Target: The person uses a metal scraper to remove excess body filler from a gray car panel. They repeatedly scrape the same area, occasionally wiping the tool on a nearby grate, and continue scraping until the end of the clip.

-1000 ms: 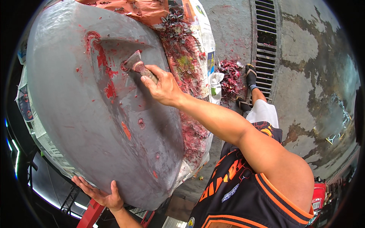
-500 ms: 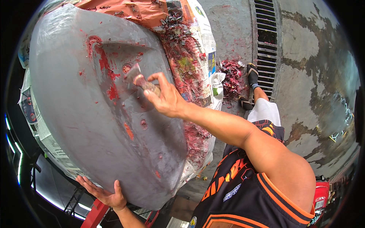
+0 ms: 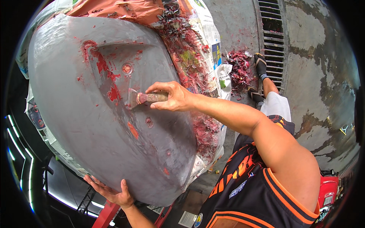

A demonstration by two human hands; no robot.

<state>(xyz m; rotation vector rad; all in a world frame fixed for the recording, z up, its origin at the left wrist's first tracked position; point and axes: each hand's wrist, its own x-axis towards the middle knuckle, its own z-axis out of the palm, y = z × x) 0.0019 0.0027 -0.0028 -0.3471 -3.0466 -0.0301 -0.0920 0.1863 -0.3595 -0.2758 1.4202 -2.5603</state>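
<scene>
In the head view, a large curved grey panel [image 3: 76, 133] has red patches and a recessed middle. My right hand [image 3: 171, 97] is closed around the worn handle of a scraper [image 3: 135, 98], whose flat blade lies on the recess below a small round red mark [image 3: 126, 69]. My left hand [image 3: 114, 192] rests open against the panel's lower-left edge, thumb upright and fingers spread.
Newspaper masking [image 3: 207, 34] and orange paper [image 3: 121, 7] border the panel, littered with red and dark flakes. On the floor lie a flake pile [image 3: 241, 68] and a long drain grate [image 3: 273, 41]. A red stand [image 3: 105, 216] is below; a red object [image 3: 329, 188] sits at lower right.
My right hand and scraper have moved downward along the recess, the blade now lower and the handle more level. The view has shifted slightly. My left hand stays on the edge.
</scene>
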